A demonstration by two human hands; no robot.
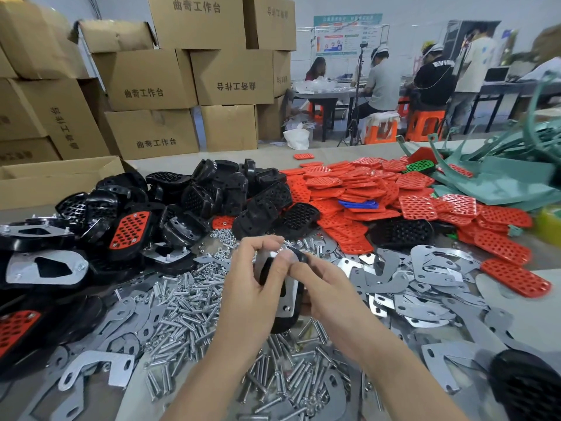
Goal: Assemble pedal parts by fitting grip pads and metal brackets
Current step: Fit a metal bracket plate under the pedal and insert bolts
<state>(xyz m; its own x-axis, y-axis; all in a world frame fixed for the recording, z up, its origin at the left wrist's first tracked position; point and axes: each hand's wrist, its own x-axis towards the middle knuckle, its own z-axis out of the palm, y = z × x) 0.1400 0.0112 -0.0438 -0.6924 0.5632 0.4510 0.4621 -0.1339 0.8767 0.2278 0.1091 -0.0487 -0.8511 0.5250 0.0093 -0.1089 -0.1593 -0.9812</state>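
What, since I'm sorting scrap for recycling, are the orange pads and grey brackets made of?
Orange pads: probably moulded plastic or rubber, matte; uniform colour, regular hole grid. Grey brackets: likely stamped sheet metal; thin, flat, some faces mirror-bright.

Bright, even, diffuse indoor light; shadows soft and faint. Heap of silver steel bolts [188,311] is sharp, with small glints. Just right of it, fingertips [285,260] of left-hand grip [252,287] and right-hand grip [324,290] are motion-blurred, as is the top of the black plastic pedal body [283,325] they hold. Glare on flat grey metal brackets [425,287] further right. Brown cardboard boxes [145,80] behind-left bow from wide-angle distortion. Black perforated pedal [528,387], far right at the frame corner, is smeared.
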